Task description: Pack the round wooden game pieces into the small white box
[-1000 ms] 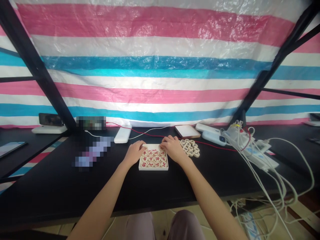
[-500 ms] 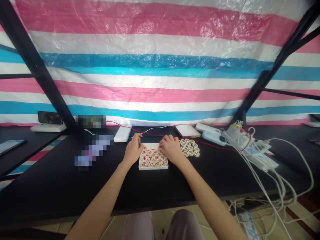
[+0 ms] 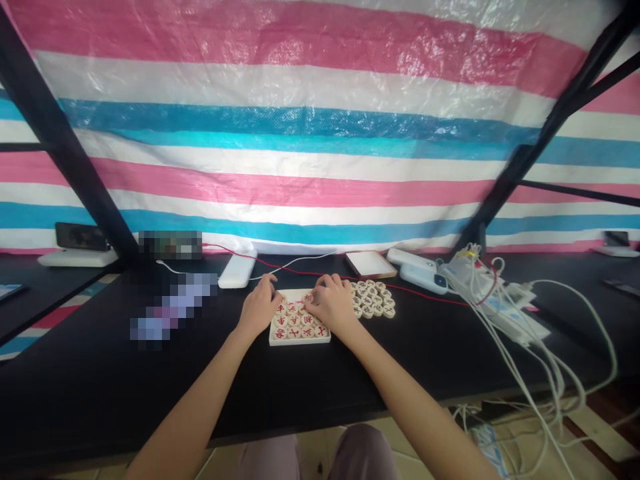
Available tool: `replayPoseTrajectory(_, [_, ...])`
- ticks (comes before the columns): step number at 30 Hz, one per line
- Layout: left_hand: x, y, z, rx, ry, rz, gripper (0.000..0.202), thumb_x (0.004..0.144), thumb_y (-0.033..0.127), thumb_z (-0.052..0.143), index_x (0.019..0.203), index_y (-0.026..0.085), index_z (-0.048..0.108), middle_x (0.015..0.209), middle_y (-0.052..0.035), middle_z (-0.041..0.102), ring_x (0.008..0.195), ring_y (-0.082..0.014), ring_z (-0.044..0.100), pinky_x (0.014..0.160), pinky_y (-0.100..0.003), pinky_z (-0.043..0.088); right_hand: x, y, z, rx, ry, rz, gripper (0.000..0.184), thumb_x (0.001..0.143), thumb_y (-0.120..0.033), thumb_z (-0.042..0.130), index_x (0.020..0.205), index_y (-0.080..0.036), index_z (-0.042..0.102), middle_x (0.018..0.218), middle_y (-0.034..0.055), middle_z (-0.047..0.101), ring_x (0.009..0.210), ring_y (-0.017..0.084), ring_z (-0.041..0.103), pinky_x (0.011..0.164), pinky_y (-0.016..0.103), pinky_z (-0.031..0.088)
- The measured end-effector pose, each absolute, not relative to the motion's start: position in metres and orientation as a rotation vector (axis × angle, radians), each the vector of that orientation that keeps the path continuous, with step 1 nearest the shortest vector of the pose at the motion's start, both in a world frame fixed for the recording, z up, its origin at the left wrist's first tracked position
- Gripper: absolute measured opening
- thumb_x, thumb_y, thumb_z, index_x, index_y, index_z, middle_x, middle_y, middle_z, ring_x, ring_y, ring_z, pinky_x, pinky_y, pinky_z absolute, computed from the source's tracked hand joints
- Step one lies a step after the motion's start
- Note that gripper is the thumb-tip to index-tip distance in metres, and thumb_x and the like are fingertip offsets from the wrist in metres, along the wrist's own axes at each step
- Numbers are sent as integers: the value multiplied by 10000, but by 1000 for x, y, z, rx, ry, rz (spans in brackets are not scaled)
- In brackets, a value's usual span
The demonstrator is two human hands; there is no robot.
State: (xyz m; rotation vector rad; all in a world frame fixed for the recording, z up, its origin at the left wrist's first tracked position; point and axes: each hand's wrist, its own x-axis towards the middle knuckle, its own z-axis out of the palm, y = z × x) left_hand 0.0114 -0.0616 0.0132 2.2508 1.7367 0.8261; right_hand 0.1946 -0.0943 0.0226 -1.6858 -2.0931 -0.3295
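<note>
At the white tray (image 3: 300, 343), the person's left hand (image 3: 257, 308) is half open by its left side; the right hand (image 3: 334, 303) curls over its right side, grip unclear. Red-marked pieces (image 3: 294, 321) lie inside it.

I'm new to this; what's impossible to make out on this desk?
All in the head view:
White box: its far right corner, hidden by the right hand.
Whether that hand grips a piece: hidden by its fingers.
Long pixelated object: blurred by pixel blocks.
Dark flat device: cut off by the left edge.
Dark-marked pieces: some characters too small to read.
</note>
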Motion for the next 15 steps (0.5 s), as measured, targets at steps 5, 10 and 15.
replayPoseTrajectory(5, [11,-62,15,2227,1737,801,344,808,205,425,1142,191,343,842,-8,558,797,-181,574,664,-280,397,201,-93,27,-1657,-1926,-303,274,784,-455,545,770,-218,682,940,51,598,904,209,437,734,354,264])
replayPoseTrajectory(10, [8,-59,14,2241,1679,724,234,836,209,374,1060,206,442,839,-12,588,861,-190,558,681,-283,392,240,-79,38,-1778,-1608,-270,315,816,-474,492,783,-227,684,958,47,611,924,224,450,720,345,267])
replayPoseTrajectory(15, [7,-56,12,2326,1654,664,207,854,221,350,927,204,543,963,-36,605,941,-201,534,744,-295,395,258,-70,31,-1860,-1568,-304,340,820,-494,476,782,-229,687,957,55,610,931,239,446,732,351,275])
